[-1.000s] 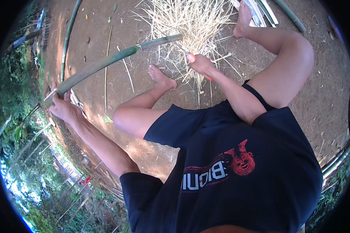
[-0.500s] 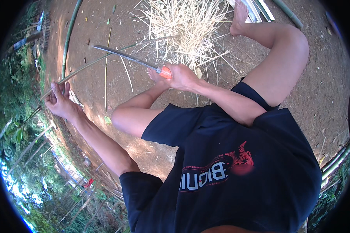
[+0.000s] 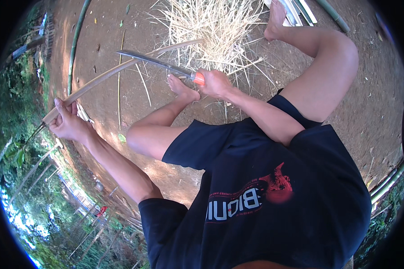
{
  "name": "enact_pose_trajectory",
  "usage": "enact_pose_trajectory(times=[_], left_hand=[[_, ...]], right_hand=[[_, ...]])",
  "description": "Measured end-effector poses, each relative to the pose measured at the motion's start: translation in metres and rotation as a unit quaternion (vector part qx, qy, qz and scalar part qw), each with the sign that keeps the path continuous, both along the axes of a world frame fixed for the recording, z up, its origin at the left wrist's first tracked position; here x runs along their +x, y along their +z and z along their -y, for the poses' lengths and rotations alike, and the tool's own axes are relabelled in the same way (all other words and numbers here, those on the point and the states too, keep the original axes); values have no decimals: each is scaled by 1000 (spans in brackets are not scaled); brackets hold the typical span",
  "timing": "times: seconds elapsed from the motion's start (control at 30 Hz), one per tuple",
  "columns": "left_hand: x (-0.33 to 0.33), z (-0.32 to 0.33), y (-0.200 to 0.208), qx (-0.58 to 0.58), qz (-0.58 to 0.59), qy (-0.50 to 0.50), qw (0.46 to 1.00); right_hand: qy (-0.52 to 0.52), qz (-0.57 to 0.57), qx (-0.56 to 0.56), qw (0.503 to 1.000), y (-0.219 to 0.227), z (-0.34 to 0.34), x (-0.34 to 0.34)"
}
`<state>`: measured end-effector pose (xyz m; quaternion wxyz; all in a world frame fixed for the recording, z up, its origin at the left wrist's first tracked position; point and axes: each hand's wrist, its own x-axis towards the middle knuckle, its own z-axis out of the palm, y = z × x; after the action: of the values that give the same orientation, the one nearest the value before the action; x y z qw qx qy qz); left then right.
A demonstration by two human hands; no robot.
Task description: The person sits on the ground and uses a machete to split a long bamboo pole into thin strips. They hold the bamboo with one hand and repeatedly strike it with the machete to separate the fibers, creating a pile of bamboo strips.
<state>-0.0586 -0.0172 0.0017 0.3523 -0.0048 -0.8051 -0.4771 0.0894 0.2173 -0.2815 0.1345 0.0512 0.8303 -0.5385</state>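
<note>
My left hand (image 3: pixel 71 123) is closed around the near end of a long, pale bamboo strip (image 3: pixel 101 79), thumb lying along its top. The strip slants up to the right, its far end reaching the pile of shavings (image 3: pixel 211 31). In my right hand (image 3: pixel 217 84) is a machete (image 3: pixel 159 63), gripped by its orange handle. Its dark blade points left and crosses over the strip near the strip's middle; whether the two touch I cannot tell. My bare foot (image 3: pixel 182 88) rests on the ground just below the blade.
A green bamboo pole (image 3: pixel 77 45) lies on the dirt at the left, and another pole (image 3: pixel 333 15) at the top right. Split bamboo pieces (image 3: pixel 296 12) sit beside my other foot. Thin slivers (image 3: pixel 120 85) are scattered on the ground. Greenery borders the far left.
The bamboo strip has turned in my left hand, so its broad pale face now shows. My right hand and the machete have shifted slightly to the right.
</note>
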Motion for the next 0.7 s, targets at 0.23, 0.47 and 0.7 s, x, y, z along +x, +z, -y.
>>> enact_pose_trajectory(times=[0.23, 0.47, 0.7], left_hand=[[8, 8, 7, -28, 6, 29, 999], [5, -4, -3, -15, -9, -6, 1000], [11, -17, 4, 6, -6, -4, 1000]], right_hand=[[29, -8, -18, 999, 26, -5, 3], [3, 13, 23, 1000, 14, -15, -5], [16, 30, 18, 999, 17, -16, -7]])
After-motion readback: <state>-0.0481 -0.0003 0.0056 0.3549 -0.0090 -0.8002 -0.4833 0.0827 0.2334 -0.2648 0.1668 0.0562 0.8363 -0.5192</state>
